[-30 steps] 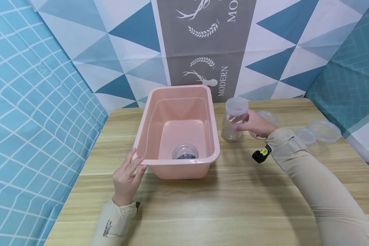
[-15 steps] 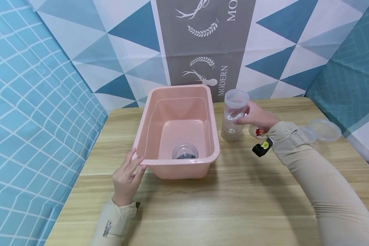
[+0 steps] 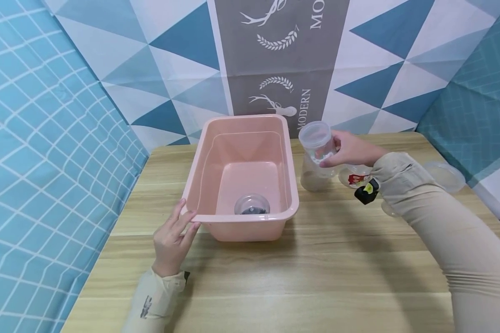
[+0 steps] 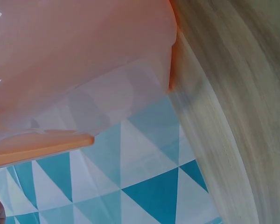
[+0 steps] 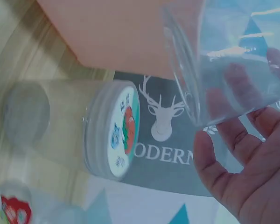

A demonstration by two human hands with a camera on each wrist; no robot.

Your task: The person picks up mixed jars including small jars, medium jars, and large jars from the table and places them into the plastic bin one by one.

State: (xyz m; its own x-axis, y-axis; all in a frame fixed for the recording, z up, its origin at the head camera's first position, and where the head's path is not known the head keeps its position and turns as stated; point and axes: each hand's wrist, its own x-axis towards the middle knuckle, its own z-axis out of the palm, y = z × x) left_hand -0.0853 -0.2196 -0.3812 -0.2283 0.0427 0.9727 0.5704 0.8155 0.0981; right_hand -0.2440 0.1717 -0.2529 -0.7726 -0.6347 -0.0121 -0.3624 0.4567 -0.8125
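My right hand (image 3: 354, 150) grips a clear plastic jar (image 3: 315, 138), thumb on its near side. In the right wrist view the fingers wrap round the jar's clear wall. The held jar leans left toward the pink basin (image 3: 241, 230). Below it stands a second clear jar (image 5: 56, 123), whose top bears a round picture label (image 5: 123, 133). My left hand (image 3: 172, 238) rests straight fingertips on the basin's front left corner. Inside the basin, near its front wall, sits a clear round container (image 3: 252, 203) with something dark in its base.
Right of the standing jar is another clear container (image 3: 355, 177) with a red label, partly behind the right wrist. A clear round container (image 3: 446, 175) lies farther right, partly behind the sleeve. A patterned cloth wall (image 3: 191, 60) backs the wooden table (image 3: 308, 282).
My right hand has raised the jar off the lower one and tilted it left. The red label has come into view beside the wrist. My left hand has stayed at the basin's corner.
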